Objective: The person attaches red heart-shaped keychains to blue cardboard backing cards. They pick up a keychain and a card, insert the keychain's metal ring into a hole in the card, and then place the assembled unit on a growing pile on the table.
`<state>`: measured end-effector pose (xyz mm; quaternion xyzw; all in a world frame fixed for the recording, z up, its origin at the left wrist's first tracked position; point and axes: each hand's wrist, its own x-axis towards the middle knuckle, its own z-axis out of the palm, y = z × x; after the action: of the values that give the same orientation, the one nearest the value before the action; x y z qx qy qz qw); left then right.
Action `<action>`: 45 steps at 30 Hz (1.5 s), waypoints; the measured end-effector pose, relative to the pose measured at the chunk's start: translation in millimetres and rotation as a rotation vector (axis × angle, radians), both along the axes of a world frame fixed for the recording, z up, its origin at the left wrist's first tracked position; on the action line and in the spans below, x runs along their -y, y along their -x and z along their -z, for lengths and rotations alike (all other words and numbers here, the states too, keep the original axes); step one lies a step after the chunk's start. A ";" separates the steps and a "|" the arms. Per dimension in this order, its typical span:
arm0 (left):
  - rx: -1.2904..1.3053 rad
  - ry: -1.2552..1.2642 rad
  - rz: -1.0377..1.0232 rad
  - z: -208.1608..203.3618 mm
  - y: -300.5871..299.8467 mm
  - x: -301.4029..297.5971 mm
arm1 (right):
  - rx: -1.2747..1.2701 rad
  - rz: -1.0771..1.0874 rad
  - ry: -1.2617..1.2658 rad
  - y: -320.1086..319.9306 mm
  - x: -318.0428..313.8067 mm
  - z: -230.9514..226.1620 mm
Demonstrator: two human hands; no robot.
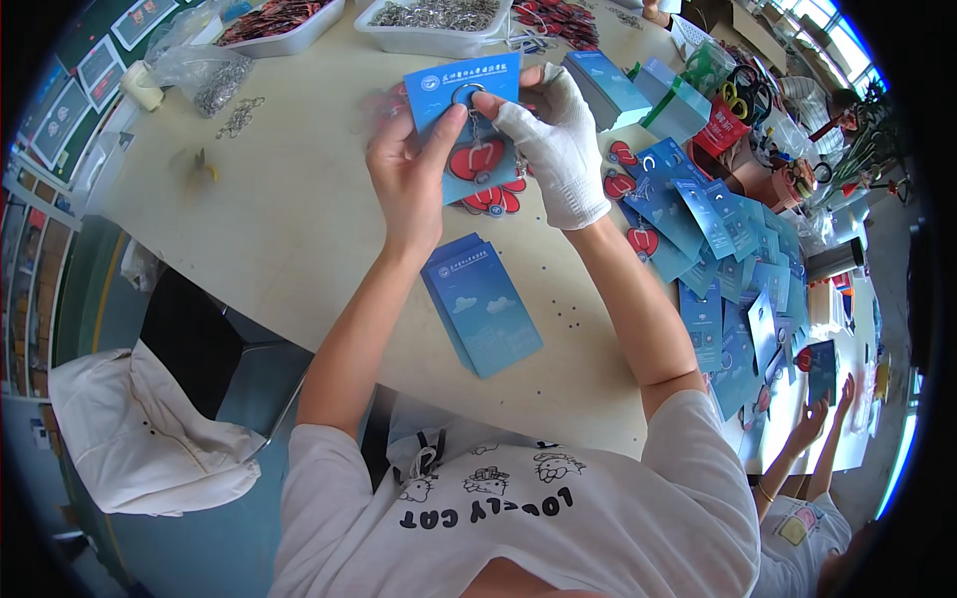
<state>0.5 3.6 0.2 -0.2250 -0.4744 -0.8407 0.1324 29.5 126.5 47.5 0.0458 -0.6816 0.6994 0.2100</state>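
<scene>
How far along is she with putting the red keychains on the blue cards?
Done: carded pieces lie fanned along the table's right side. In hand: left hand and gloved right hand hold a blue card with a red charm on its ring. Left: a stack of blank cards and loose charms.

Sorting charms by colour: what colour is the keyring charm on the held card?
Red charm, seen in the head view.

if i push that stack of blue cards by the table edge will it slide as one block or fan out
The stack of blue cards already sits slightly offset, so it would probably fan out. The cards look thin and glossy, likely slippery on the smooth table. Probably light, and flat enough not to tip.
</scene>
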 end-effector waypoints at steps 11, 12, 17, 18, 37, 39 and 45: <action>-0.016 -0.042 0.004 -9.8 -12.1 2.9 | 0.028 -0.220 0.296 -7.4 6.9 -1.1; -0.011 -0.049 0.004 -9.8 -12.3 2.9 | 0.028 -0.224 0.308 -8.7 7.7 -1.2; -0.008 -0.066 0.098 -4.9 -6.7 6.2 | 0.037 -0.154 0.164 -8.8 6.4 -4.2; 0.003 -0.058 0.115 -4.9 -6.5 5.8 | 0.033 -0.115 0.082 -8.8 6.0 -3.9; -0.215 1.570 -0.143 40.8 -64.2 72.8 | 0.399 0.179 -0.660 -84.1 -258.2 -20.4; -0.247 1.440 -0.222 51.0 -69.2 69.3 | 0.494 0.472 -1.143 -84.1 -268.7 -12.4; -0.075 1.292 -0.025 70.0 -58.7 71.4 | 0.261 0.164 -1.181 -8.8 -144.9 21.4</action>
<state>59.2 -67.8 -69.8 -0.2828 -0.8824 -0.3759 -0.0033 38.3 271.4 26.1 0.0158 -0.9757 0.1845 0.1170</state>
